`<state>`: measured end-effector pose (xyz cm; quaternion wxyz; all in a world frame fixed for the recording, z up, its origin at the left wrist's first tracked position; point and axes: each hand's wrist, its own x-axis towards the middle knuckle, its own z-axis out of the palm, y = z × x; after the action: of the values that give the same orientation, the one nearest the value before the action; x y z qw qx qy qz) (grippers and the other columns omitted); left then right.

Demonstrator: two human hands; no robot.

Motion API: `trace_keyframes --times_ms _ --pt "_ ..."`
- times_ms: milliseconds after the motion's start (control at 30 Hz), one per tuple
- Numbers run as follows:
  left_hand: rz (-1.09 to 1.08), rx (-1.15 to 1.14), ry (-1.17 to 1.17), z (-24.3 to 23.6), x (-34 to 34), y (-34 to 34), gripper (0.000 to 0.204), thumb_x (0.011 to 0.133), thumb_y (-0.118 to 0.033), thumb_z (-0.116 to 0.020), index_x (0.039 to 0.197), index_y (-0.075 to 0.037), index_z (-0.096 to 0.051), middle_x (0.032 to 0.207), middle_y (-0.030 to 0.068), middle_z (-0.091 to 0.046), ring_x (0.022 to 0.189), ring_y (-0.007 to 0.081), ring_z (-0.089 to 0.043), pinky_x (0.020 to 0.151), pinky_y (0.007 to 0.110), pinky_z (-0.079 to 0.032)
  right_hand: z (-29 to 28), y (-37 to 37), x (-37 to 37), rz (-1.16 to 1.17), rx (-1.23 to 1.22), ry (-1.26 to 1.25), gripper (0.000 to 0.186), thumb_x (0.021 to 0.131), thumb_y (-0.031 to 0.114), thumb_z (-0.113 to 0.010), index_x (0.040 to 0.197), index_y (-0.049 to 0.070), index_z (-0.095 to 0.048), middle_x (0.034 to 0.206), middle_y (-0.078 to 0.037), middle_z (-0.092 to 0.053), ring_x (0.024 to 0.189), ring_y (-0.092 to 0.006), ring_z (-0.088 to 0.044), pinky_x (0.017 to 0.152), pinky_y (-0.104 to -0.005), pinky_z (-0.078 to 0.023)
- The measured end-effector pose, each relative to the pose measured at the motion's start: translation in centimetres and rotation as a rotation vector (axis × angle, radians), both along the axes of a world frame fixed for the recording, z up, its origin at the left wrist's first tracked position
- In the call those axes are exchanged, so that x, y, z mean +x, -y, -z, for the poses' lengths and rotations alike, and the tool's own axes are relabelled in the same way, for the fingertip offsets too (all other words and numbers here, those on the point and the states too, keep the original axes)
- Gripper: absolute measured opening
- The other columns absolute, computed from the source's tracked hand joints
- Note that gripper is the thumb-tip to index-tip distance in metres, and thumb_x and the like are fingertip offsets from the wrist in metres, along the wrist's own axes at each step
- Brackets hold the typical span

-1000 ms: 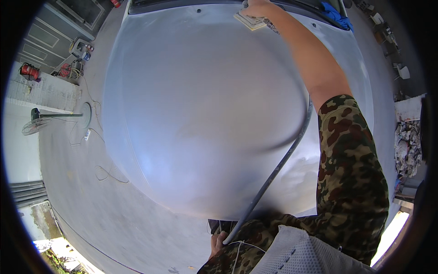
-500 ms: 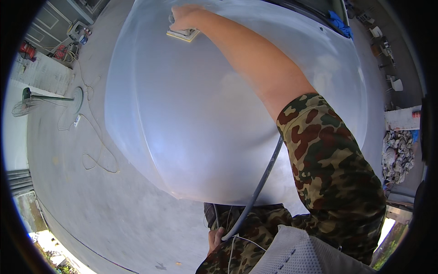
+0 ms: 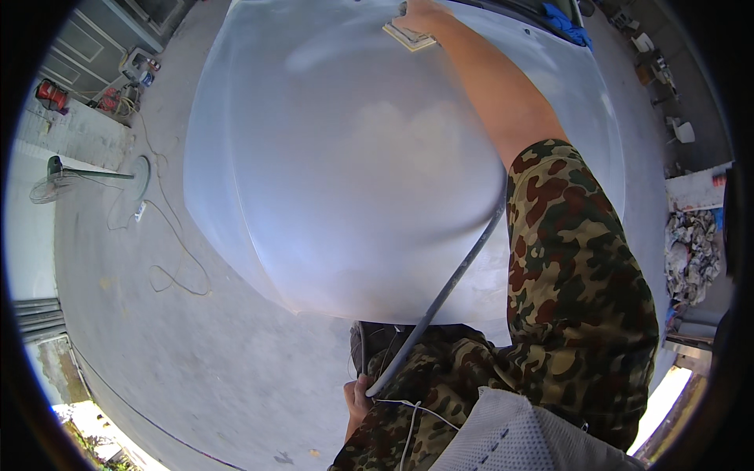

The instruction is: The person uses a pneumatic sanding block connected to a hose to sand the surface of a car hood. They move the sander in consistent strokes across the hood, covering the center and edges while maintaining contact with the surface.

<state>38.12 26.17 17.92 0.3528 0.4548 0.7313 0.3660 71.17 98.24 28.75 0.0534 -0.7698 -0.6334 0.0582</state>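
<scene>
Right hand (image 3: 422, 14) at the upper edge of view, arm stretched far forward. Fingers bent down over a flat, rectangular hand-held sanding tool (image 3: 410, 38) with a pale yellow rim; closed on its top, not spread. Tool sits on the far part of a broad, silver-grey car bonnet (image 3: 353, 173), near the windscreen end, a little right of the middle. Bonnet surface hazy, with cloudy lighter patches.

Left hand (image 3: 357, 396) low, at the waist, fingers wrapped round a thick, dark grey flexible hose (image 3: 448, 294). Hose bends at that hand, then climbs to the right across the bonnet's near edge and passes out of sight at the right arm. Arm covers the rest; the hose may join the tool, but I cannot tell.

Right arm in a green, brown and tan camouflage sleeve (image 3: 577, 259), forearm bare. Pale, dotted fabric (image 3: 518, 432) juts in at the lower edge. Blue crumpled cloth (image 3: 561, 23) near the windscreen, to the right.

Left side, on the grey concrete floor (image 3: 212, 369): standing fan with a round green base (image 3: 141, 177), white power strip (image 3: 140, 210) just beside it, thin looped cable (image 3: 181, 243). Right side: heap of crumpled paper (image 3: 691, 255), white chair (image 3: 682, 129) farther back.
</scene>
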Motion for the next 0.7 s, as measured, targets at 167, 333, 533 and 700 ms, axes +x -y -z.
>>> trace_keyframes --times_ms 167,333,533,700 --pt "-0.063 -0.222 0.325 0.2 -4.1 -1.6 0.058 0.106 -0.040 -0.050 0.064 0.001 -0.053 0.054 0.0042 -0.044 0.054 0.0153 -0.039 0.054 0.040 -0.029 1.1 5.1 13.9 0.189 0.013 0.080 0.081 0.082 0.060 -0.070 0.146 0.014 -0.053 0.142 -0.014 -0.063 0.132 -0.0320 -0.060 0.103 -0.0480 -0.051" --pt "0.005 -0.313 0.381 -0.2 -5.8 -3.5 0.060 0.109 -0.039 -0.048 0.063 0.000 -0.054 0.056 0.0026 -0.045 0.057 0.0135 -0.039 0.055 0.037 -0.031 3.0 13.3 28.8 0.443 -0.004 0.098 0.102 0.083 0.063 -0.068 0.151 -0.006 -0.036 0.145 -0.028 -0.057 0.134 -0.0434 -0.057 0.108 -0.0509 -0.047" --pt "0.086 -0.347 0.380 -0.2 -7.0 -6.3 0.054 0.110 -0.035 -0.047 0.069 -0.001 -0.055 0.061 0.0028 -0.046 0.062 0.0130 -0.041 0.059 0.036 -0.035 3.5 26.2 39.8 0.637 -0.044 0.050 0.085 0.083 0.063 -0.068 0.138 -0.001 -0.059 0.135 -0.026 -0.065 0.128 -0.0363 -0.063 0.108 -0.0472 -0.048" --pt "0.183 -0.315 0.327 0.1 -6.1 -6.7 0.059 0.108 -0.039 -0.047 0.062 -0.003 -0.046 0.055 0.0026 -0.036 0.056 0.0129 -0.034 0.052 0.039 -0.027 4.0 32.6 43.6 0.829 -0.012 0.140 0.075 0.083 0.061 -0.068 0.139 0.012 -0.062 0.134 -0.018 -0.068 0.125 -0.0358 -0.064 0.105 -0.0474 -0.050"
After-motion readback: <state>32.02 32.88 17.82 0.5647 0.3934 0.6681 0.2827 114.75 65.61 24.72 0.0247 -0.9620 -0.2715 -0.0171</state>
